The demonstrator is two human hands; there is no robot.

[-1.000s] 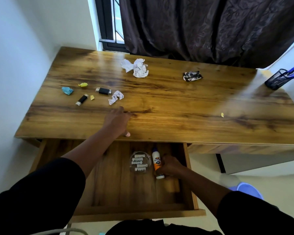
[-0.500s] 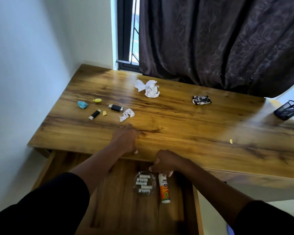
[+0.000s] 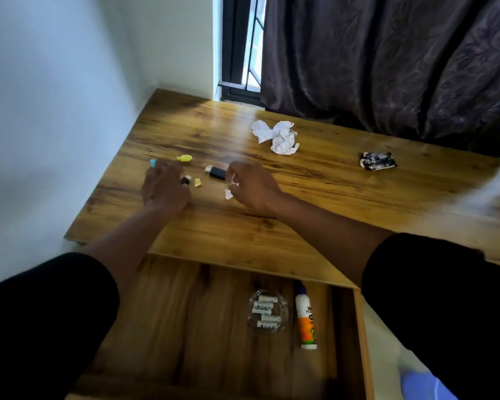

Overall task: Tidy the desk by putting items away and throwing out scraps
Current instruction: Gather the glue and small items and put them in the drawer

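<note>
On the wooden desk (image 3: 315, 203) my left hand (image 3: 165, 189) lies palm down over a small black stick (image 3: 186, 180), with its fingertips by a blue scrap (image 3: 153, 162). My right hand (image 3: 253, 186) curls its fingers round a small white paper scrap (image 3: 232, 183). Between the hands are a black lighter-like item (image 3: 215, 172) and a tiny yellow scrap (image 3: 197, 182). A yellow scrap (image 3: 184, 158) lies beyond them. Crumpled white paper (image 3: 277, 137) and a black wrapper (image 3: 377, 161) lie farther back.
Below the desk edge the drawer (image 3: 185, 327) stands open. It holds a glass dish of batteries (image 3: 267, 311) and a glue bottle (image 3: 306, 319). A dark curtain (image 3: 387, 67) hangs behind the desk. The white wall runs along the left, and something blue (image 3: 425, 385) sits on the floor at the right.
Both hands left the desk's front edge and the drawer and moved up to the cluster of small items at the desk's left. The right hand came onto the white scrap; the view tilted up.
</note>
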